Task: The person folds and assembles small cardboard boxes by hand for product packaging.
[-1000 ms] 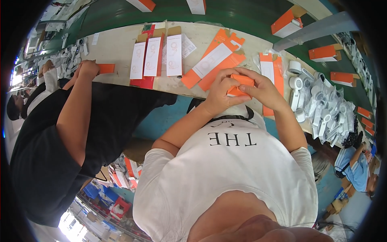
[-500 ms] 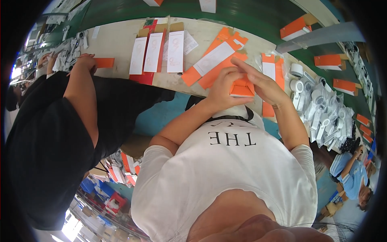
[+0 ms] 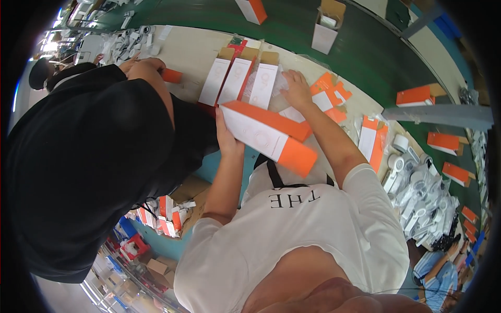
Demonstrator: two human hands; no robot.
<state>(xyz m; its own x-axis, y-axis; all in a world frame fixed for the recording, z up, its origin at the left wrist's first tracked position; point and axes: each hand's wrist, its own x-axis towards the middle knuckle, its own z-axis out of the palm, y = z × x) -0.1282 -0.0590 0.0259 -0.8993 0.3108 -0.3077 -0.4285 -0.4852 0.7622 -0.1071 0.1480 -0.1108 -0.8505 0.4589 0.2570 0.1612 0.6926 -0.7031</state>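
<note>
My left hand (image 3: 228, 136) is closed around one end of an orange-and-white box (image 3: 255, 134), which is held tilted above the near table edge. The box's orange end flap points toward me and is blurred. My right hand (image 3: 298, 89) is stretched over the table with its fingers apart and nothing seen in them. It lies between a white box (image 3: 264, 86) with a raised brown flap and some flattened orange-and-white cartons (image 3: 326, 96). Crumpled clear plastic and paper show by its fingertips. Two similar boxes (image 3: 236, 82) stand left of that white box.
A pile of white handheld devices in clear bags (image 3: 425, 193) lies at the right. Beyond the table runs a green conveyor belt (image 3: 292, 39) carrying several boxes. A grey metal bar (image 3: 438, 115) crosses the right side. A co-worker in black (image 3: 99, 156) works close on my left.
My hands have parted. The left has moved left with the box, now seen lengthwise; the right has reached forward to the table. The view has shifted, and a box with a brown flap shows on the belt.
</note>
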